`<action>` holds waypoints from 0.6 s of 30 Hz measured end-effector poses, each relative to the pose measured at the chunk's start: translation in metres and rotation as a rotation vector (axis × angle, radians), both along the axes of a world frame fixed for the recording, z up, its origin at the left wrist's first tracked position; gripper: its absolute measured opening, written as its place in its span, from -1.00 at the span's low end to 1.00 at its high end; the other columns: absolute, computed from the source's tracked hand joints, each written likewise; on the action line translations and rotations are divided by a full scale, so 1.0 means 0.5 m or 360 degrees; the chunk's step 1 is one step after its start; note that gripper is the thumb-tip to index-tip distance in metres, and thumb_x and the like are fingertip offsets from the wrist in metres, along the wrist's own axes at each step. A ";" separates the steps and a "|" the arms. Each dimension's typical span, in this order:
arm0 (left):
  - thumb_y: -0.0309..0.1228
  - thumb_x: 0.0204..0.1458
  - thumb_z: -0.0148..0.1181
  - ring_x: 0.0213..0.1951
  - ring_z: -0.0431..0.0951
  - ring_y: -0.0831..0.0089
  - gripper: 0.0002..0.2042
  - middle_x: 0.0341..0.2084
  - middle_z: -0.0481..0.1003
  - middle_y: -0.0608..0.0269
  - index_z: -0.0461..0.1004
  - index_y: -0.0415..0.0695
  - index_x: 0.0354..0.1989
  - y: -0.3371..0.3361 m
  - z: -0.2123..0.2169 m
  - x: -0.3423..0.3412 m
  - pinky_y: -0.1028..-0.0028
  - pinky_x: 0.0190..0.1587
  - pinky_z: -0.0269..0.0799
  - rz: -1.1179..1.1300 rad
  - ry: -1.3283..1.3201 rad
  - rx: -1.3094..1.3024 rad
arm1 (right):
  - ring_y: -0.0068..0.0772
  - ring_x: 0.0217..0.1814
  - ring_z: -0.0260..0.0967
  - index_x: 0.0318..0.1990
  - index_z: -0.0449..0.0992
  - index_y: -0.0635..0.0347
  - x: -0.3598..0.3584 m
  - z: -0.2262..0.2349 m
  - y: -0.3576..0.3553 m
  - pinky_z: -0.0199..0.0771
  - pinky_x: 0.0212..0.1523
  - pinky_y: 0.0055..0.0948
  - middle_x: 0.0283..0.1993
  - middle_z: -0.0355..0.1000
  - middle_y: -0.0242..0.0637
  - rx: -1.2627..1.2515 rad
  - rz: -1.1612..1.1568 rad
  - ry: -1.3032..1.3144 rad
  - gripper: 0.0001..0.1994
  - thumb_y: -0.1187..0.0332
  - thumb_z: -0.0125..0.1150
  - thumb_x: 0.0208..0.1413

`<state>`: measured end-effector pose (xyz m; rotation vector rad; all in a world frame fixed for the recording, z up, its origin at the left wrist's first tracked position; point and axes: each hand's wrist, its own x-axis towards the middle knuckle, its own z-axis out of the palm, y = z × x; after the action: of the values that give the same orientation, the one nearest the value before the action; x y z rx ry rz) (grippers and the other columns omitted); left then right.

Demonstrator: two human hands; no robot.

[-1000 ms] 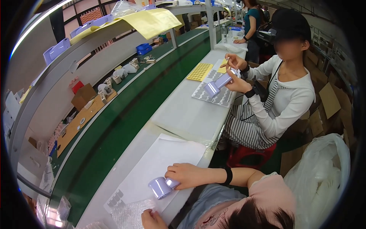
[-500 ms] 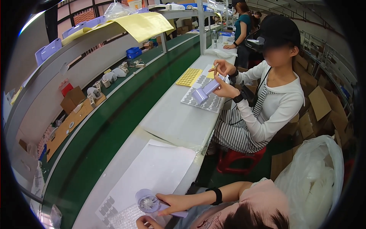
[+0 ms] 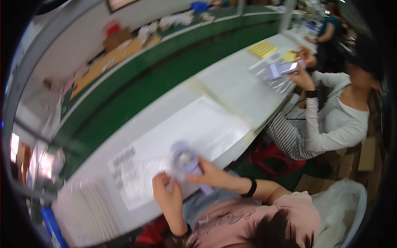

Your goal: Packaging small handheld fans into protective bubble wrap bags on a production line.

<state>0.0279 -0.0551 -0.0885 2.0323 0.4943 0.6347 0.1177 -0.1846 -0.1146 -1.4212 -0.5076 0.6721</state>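
A lavender handheld fan [image 3: 183,157] with a round head is gripped by my right hand [image 3: 213,175], its handle pointing down toward my lap. Just left of the fan is my left hand [image 3: 168,196], fingers curled into a pinch; blur hides whatever they hold. Beneath both hands, a clear shiny sheet like bubble wrap [image 3: 140,177] lies on a large white sheet [image 3: 204,118]. Grey printed or stuck-on shapes [image 3: 123,157] run along the white sheet's left edge.
A stack of pale sheets [image 3: 87,211] sits at lower left, beside a blue object [image 3: 53,227]. Beyond the table runs a green conveyor belt [image 3: 165,62]. On the right, a seated co-worker [image 3: 335,111] holds a lavender part [image 3: 285,70]. A plastic bag [image 3: 339,211] stands behind me.
The view has swung left and down, blurring the picture; the table's left end and pale stack now show. My left hand has come further into view beside the fan, still in my right hand.
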 end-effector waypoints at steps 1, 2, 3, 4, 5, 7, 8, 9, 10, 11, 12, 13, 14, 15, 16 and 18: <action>-0.65 -0.20 0.07 -0.25 0.41 0.13 -0.85 -0.28 0.39 -0.03 0.32 -0.29 -0.40 0.006 -0.001 0.000 0.37 -0.22 0.35 0.0026 -0.0014 -0.0006 | -0.48 0.03 0.24 0.12 0.12 0.33 0.000 0.003 -0.003 0.27 0.03 -0.47 0.00 0.30 -0.22 0.0097 -0.0027 0.0074 -0.39 0.30 0.25 -0.04; -0.64 -0.20 0.08 -0.23 0.43 0.12 -0.88 -0.26 0.40 -0.05 0.33 -0.29 -0.43 0.013 0.001 0.004 0.37 -0.20 0.35 0.0054 -0.0045 -0.0011 | -0.48 0.01 0.27 0.10 0.14 0.33 0.004 0.013 -0.003 0.29 0.02 -0.49 -0.03 0.34 -0.22 0.0188 -0.0058 0.0136 -0.41 0.33 0.26 -0.06; -0.64 -0.19 0.08 -0.22 0.44 0.12 -0.90 -0.25 0.41 -0.06 0.33 -0.29 -0.45 0.017 0.000 0.005 0.37 -0.20 0.36 0.0115 -0.0058 0.0055 | -0.48 -0.02 0.30 0.08 0.16 0.34 0.002 0.035 -0.008 0.31 -0.01 -0.51 -0.06 0.36 -0.21 0.0196 -0.0066 0.0364 -0.42 0.34 0.27 -0.08; -0.63 -0.18 0.08 -0.21 0.45 0.11 -0.92 -0.24 0.43 -0.07 0.33 -0.29 -0.47 0.018 -0.005 0.013 0.37 -0.20 0.36 0.0139 -0.0073 0.0128 | -0.48 -0.06 0.33 0.06 0.18 0.34 0.005 0.054 -0.021 0.33 -0.05 -0.53 -0.10 0.39 -0.21 0.0203 -0.0111 0.0585 -0.43 0.36 0.28 -0.09; -0.63 -0.18 0.08 -0.21 0.45 0.11 -0.92 -0.24 0.43 -0.07 0.33 -0.29 -0.47 0.023 -0.008 0.013 0.37 -0.20 0.36 0.0207 -0.0026 0.0138 | -0.47 -0.09 0.35 0.06 0.18 0.34 0.010 0.060 -0.027 0.35 -0.09 -0.53 -0.11 0.40 -0.21 0.0191 -0.0068 0.0576 -0.41 0.35 0.30 -0.11; -0.62 -0.14 0.07 -0.22 0.46 0.11 -0.93 -0.25 0.43 -0.07 0.33 -0.29 -0.46 0.027 -0.014 0.015 0.36 -0.19 0.36 0.0180 -0.0112 -0.0001 | -0.46 -0.13 0.36 0.06 0.18 0.34 0.029 0.059 -0.044 0.37 -0.13 -0.52 -0.13 0.40 -0.20 0.0183 -0.0005 0.0588 -0.40 0.34 0.32 -0.13; -0.62 -0.14 0.07 -0.22 0.46 0.11 -0.93 -0.25 0.43 -0.07 0.33 -0.29 -0.46 0.027 -0.014 0.013 0.36 -0.19 0.36 0.0206 -0.0091 0.0006 | -0.42 -0.18 0.38 0.01 0.23 0.34 0.037 0.058 -0.054 0.38 -0.17 -0.49 -0.18 0.41 -0.21 0.0064 -0.0036 0.0264 -0.42 0.32 0.35 -0.18; -0.62 -0.13 0.07 -0.23 0.47 0.12 -0.93 -0.25 0.44 -0.06 0.33 -0.29 -0.44 0.027 -0.013 0.010 0.37 -0.19 0.37 0.0218 -0.0104 -0.0002 | -0.38 -0.23 0.40 -0.04 0.29 0.34 0.043 0.060 -0.057 0.40 -0.22 -0.47 -0.23 0.43 -0.21 -0.0051 -0.0070 -0.0068 -0.43 0.30 0.38 -0.22; -0.62 -0.12 0.06 -0.24 0.47 0.14 -0.93 -0.26 0.44 -0.05 0.33 -0.29 -0.43 0.027 -0.015 0.009 0.37 -0.20 0.37 0.0231 -0.0120 -0.0010 | -0.38 -0.23 0.40 -0.04 0.29 0.34 0.048 0.070 -0.053 0.40 -0.22 -0.47 -0.23 0.43 -0.21 -0.0048 -0.0049 -0.0056 -0.43 0.30 0.38 -0.22; -0.62 -0.10 0.06 -0.25 0.48 0.15 -0.93 -0.26 0.45 -0.05 0.33 -0.29 -0.42 0.027 -0.016 0.006 0.37 -0.20 0.37 0.0241 -0.0140 -0.0018 | -0.34 -0.26 0.40 -0.08 0.32 0.33 0.052 0.089 -0.050 0.40 -0.23 -0.46 -0.25 0.42 -0.20 -0.0182 0.0012 -0.0433 -0.45 0.30 0.40 -0.26; -0.62 -0.10 0.06 -0.25 0.48 0.15 -0.93 -0.26 0.45 -0.05 0.33 -0.29 -0.42 0.027 -0.016 0.004 0.37 -0.20 0.37 0.0250 -0.0134 -0.0016 | -0.30 -0.28 0.40 -0.12 0.35 0.33 0.055 0.109 -0.049 0.39 -0.24 -0.44 -0.28 0.41 -0.20 -0.0315 0.0063 -0.0815 -0.46 0.29 0.42 -0.29; -0.61 -0.07 0.04 -0.23 0.48 0.23 -0.94 -0.23 0.44 -0.03 0.33 -0.30 -0.41 0.028 -0.015 0.002 0.40 -0.17 0.38 0.0242 -0.0117 -0.0054 | -0.27 -0.31 0.41 -0.16 0.39 0.32 0.054 0.119 -0.046 0.39 -0.25 -0.43 -0.30 0.41 -0.20 -0.0446 0.0115 -0.1199 -0.47 0.28 0.43 -0.33; -0.60 -0.03 0.03 -0.22 0.48 0.30 -0.95 -0.19 0.43 -0.01 0.33 -0.31 -0.40 0.029 -0.014 0.000 0.42 -0.15 0.39 0.0235 -0.0102 -0.0091 | -0.27 -0.31 0.41 -0.16 0.39 0.32 0.052 0.120 -0.041 0.39 -0.25 -0.43 -0.30 0.41 -0.20 -0.0439 0.0125 -0.1198 -0.47 0.28 0.43 -0.33; -0.59 0.01 0.02 -0.20 0.48 0.38 -0.96 -0.16 0.42 0.01 0.34 -0.31 -0.39 0.028 -0.012 0.001 0.45 -0.12 0.39 0.0217 -0.0090 -0.0131 | -0.24 -0.31 0.40 -0.18 0.41 0.31 0.049 0.121 -0.039 0.39 -0.26 -0.43 -0.30 0.40 -0.19 -0.0445 0.0178 -0.1214 -0.48 0.28 0.43 -0.35; -0.59 0.01 0.02 -0.20 0.48 0.38 -0.96 -0.16 0.42 0.01 0.34 -0.31 -0.39 0.028 -0.011 0.001 0.45 -0.12 0.39 0.0219 -0.0091 -0.0131 | -0.22 -0.31 0.39 -0.20 0.43 0.30 0.046 0.123 -0.035 0.39 -0.27 -0.44 -0.30 0.39 -0.19 -0.0450 0.0233 -0.1230 -0.49 0.27 0.44 -0.37; -0.60 -0.01 0.02 -0.27 0.49 0.31 -0.96 -0.23 0.44 -0.01 0.31 -0.31 -0.40 0.028 -0.008 0.002 0.45 -0.22 0.40 0.0236 -0.0094 -0.0142 | -0.20 -0.32 0.39 -0.22 0.44 0.30 0.042 0.122 -0.027 0.39 -0.28 -0.44 -0.31 0.38 -0.18 -0.0452 0.0290 -0.1247 -0.50 0.26 0.44 -0.39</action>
<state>0.0287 -0.0411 -0.0926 1.8995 0.6313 0.7467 0.1389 -0.1979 -0.0536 -1.9139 -1.1992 0.3088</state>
